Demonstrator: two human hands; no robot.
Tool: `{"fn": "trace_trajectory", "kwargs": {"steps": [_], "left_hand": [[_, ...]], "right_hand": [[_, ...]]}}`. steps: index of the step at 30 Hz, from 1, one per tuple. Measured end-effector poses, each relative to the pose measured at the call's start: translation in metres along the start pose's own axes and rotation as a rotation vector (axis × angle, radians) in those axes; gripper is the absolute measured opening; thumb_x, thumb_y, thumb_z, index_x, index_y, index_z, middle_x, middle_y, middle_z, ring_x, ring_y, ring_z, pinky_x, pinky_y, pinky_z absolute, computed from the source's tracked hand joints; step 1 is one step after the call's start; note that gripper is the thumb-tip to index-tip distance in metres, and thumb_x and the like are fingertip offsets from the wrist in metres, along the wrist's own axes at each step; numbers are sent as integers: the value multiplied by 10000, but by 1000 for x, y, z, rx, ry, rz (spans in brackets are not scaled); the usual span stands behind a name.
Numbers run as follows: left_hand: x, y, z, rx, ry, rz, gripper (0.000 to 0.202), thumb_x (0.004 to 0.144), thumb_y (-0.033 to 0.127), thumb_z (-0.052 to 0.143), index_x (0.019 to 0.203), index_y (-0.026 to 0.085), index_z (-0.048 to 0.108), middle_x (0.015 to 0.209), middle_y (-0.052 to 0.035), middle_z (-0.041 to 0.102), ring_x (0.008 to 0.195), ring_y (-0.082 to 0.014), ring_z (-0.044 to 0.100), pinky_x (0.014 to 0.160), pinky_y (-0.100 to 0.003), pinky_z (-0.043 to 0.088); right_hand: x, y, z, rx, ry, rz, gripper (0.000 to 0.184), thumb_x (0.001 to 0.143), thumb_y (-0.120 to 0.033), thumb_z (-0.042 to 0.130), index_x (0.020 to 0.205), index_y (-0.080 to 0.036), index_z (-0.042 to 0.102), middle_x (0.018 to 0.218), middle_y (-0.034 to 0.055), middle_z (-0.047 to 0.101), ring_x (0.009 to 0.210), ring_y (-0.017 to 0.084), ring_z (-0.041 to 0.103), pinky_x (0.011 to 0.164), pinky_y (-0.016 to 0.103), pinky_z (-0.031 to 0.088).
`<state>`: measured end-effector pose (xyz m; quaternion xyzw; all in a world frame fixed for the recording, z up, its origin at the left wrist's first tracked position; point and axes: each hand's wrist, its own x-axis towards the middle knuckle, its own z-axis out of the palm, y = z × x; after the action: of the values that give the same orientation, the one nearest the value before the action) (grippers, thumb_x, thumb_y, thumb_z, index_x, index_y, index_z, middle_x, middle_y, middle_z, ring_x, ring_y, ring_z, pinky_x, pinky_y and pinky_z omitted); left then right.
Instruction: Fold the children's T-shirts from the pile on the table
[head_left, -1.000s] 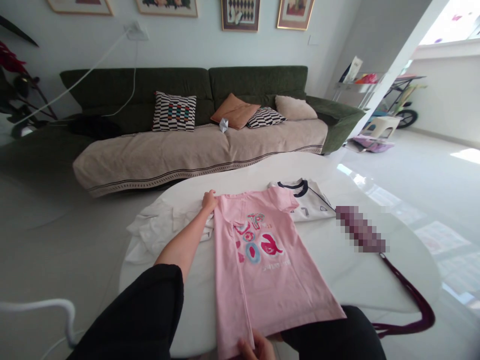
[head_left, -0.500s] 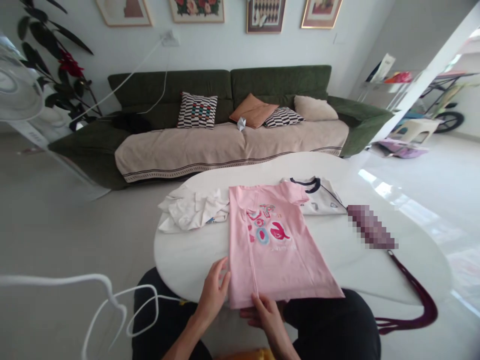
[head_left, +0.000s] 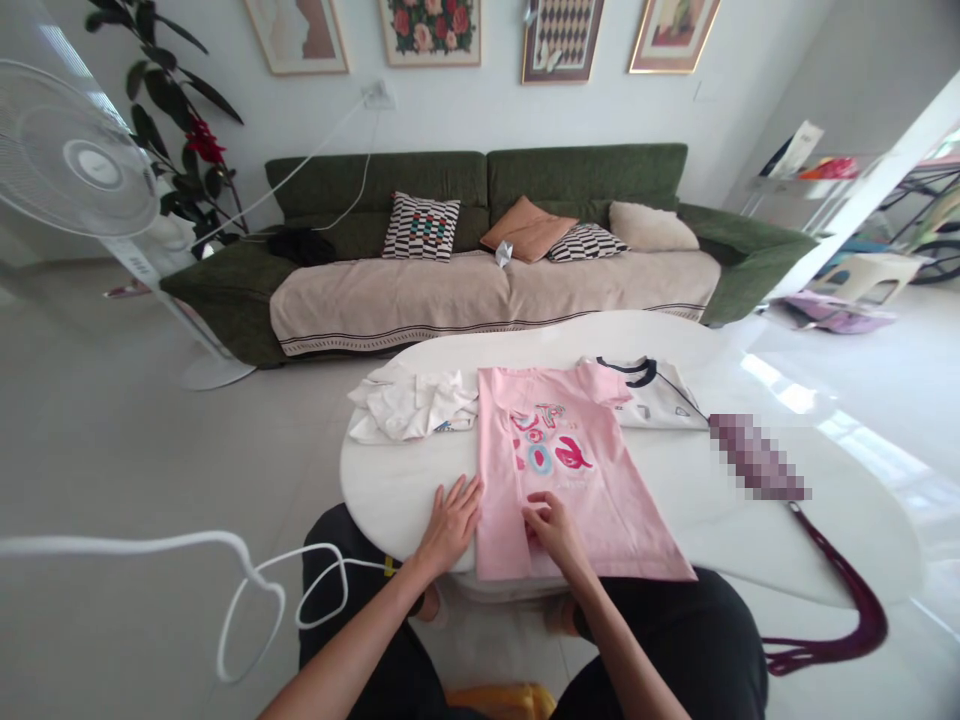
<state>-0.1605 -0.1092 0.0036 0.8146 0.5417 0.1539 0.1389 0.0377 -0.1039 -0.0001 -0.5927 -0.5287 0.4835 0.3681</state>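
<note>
A pink T-shirt (head_left: 574,470) with a red and blue print lies flat on the white table (head_left: 675,480), its left side folded in. My left hand (head_left: 450,520) rests flat with fingers spread at the shirt's lower left edge, partly on the table. On the shirt's lower middle, along the fold line, my right hand (head_left: 553,525) presses down with its fingers bent. A crumpled white garment (head_left: 412,408) lies left of the pink shirt. Another white shirt with a dark collar (head_left: 656,392) lies to its right.
A blurred object (head_left: 757,458) with a dark red strap (head_left: 840,590) sits on the table's right side. A green sofa (head_left: 480,240) with cushions stands behind the table. A standing fan (head_left: 82,170) and a plant are at the left. A white cable (head_left: 247,590) loops near my left arm.
My left hand came back from the shirt's far shoulder to its near left edge. My right hand moved from the hem up onto the shirt. The camera view shifted back and to the left.
</note>
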Motion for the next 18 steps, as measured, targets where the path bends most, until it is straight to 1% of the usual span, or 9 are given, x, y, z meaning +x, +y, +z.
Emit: {"fn": "trace_trajectory", "kwargs": {"steps": [2, 4, 6, 8, 11, 15, 18], "left_hand": [[-2, -1, 2, 23, 14, 8, 459, 903, 286, 288, 1355, 284, 212, 1385, -41, 316, 1291, -214, 215, 1010, -515, 196], [-3, -1, 3, 45, 25, 12, 458, 905, 301, 283, 1356, 290, 206, 1394, -36, 298, 1290, -214, 216, 1008, -507, 205], [-3, -1, 3, 62, 29, 19, 461, 905, 319, 279, 1357, 303, 192, 1405, -27, 273, 1291, -217, 212, 1005, -503, 212], [-3, -2, 3, 73, 25, 29, 465, 903, 337, 282, 1357, 318, 180, 1413, -20, 254, 1291, -223, 209, 1003, -505, 213], [-3, -2, 4, 82, 24, 33, 468, 898, 343, 300, 1353, 329, 191, 1418, -20, 243, 1290, -233, 210, 1002, -518, 206], [-3, -2, 3, 69, 22, 27, 469, 891, 316, 320, 1347, 330, 212, 1418, -25, 243, 1287, -236, 216, 1002, -525, 206], [-2, -1, 1, 51, 20, 28, 457, 884, 292, 340, 1331, 342, 261, 1412, -22, 257, 1285, -240, 223, 1003, -530, 203]], "right_hand": [[5, -4, 3, -62, 44, -64, 330, 706, -376, 468, 942, -145, 487, 566, -30, 541, 473, 114, 516, 464, 226, 392], [6, -8, 7, -129, 62, -139, 276, 699, -320, 472, 923, -162, 507, 597, -35, 527, 490, 101, 497, 500, 223, 389], [4, -12, 9, -198, 70, -211, 223, 716, -272, 441, 893, -171, 531, 643, -25, 517, 523, 97, 488, 547, 227, 392], [1, -14, 9, -266, 87, -264, 223, 737, -230, 400, 893, -168, 548, 717, 2, 518, 575, 102, 494, 600, 237, 395], [-2, -12, 8, -368, 99, -298, 253, 747, -186, 376, 916, -153, 562, 778, 33, 520, 611, 113, 501, 635, 248, 392], [-4, -7, 5, -476, 79, -314, 260, 760, -166, 374, 925, -158, 575, 753, 30, 529, 578, 108, 506, 590, 231, 388], [-4, -9, 4, -534, 72, -327, 248, 778, -176, 375, 915, -167, 582, 771, 34, 546, 573, 107, 520, 572, 226, 399]]}}
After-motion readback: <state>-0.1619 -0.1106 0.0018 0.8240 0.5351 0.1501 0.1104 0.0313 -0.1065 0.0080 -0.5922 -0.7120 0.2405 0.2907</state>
